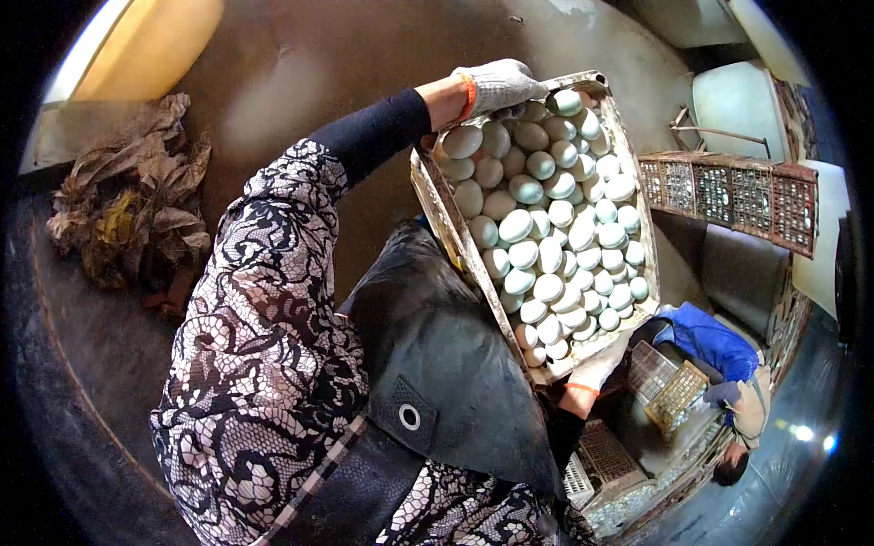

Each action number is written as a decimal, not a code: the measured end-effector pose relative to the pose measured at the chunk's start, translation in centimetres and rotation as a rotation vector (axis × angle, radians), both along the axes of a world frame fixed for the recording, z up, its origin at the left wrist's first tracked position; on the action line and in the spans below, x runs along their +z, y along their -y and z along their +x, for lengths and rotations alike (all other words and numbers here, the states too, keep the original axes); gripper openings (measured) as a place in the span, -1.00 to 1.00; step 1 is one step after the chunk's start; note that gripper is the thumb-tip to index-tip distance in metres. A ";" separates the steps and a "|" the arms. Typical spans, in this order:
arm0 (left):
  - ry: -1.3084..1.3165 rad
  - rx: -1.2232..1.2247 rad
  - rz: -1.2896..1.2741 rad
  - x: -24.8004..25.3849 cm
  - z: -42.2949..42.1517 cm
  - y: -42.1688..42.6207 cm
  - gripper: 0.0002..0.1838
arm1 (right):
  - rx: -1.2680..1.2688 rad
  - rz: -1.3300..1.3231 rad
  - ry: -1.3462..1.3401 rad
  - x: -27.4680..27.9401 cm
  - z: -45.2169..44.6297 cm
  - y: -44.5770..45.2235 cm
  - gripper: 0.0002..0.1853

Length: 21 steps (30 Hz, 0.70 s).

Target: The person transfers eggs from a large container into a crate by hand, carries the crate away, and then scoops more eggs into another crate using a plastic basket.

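A shallow, worn crate (421, 187) full of pale green and white eggs (555, 227) is held in front of my body. My left hand (496, 88), in a white knit glove with an orange cuff, is closed over the rim at the crate's upper end. At the lower end, my right hand (601, 360) in a similar glove grips the other short side; its fingers are partly hidden. The eggs lie loose, several layers deep. Along its near side, the crate is close to my dark apron (437, 337).
A person in blue (715, 346) bends beside a yellow crate (676, 399) at the lower right. A long rusty rack (728, 196) lies at the right. Brown crumpled sacking (137, 196) is heaped on the left, below a yellowish panel (150, 45). A brown crate (610, 452) stands low.
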State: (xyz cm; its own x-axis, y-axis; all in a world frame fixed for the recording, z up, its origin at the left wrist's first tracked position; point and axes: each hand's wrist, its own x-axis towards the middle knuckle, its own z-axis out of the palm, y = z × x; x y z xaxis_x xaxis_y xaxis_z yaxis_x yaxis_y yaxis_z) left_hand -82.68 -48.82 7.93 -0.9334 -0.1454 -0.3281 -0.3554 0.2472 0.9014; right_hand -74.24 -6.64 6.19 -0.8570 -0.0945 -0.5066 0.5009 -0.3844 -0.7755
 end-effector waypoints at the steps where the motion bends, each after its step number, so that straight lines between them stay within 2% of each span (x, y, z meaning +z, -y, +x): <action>1: 0.007 -0.001 0.004 0.0 -0.3 0.1 -0.60 | 0.026 -0.051 0.010 -0.4 -0.1 -0.3 -0.30; 15: -0.036 0.018 -0.018 -0.9 -0.4 -0.3 -0.62 | -0.024 -0.006 0.052 -0.3 0.3 -0.6 -0.29; 17: 0.049 0.013 -0.005 -0.8 -0.3 -0.2 -0.61 | -0.033 0.029 0.056 -0.2 0.4 -0.7 -0.29; 20: 0.034 0.039 -0.021 -1.2 -0.6 -0.1 -0.61 | -0.039 0.058 0.073 0.5 0.3 -0.5 -0.30; 21: 0.039 0.038 -0.015 -1.4 -0.9 -0.1 -0.61 | 0.001 -0.020 0.023 0.2 0.2 -0.4 -0.29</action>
State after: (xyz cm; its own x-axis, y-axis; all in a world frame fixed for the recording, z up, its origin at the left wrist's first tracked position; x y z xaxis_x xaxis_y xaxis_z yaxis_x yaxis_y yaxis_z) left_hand -83.58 -48.76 6.54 -0.9138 -0.1854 -0.3613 -0.3991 0.2464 0.8832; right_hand -74.03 -6.28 6.35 -0.8448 -0.1057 -0.5245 0.5191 -0.3993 -0.7557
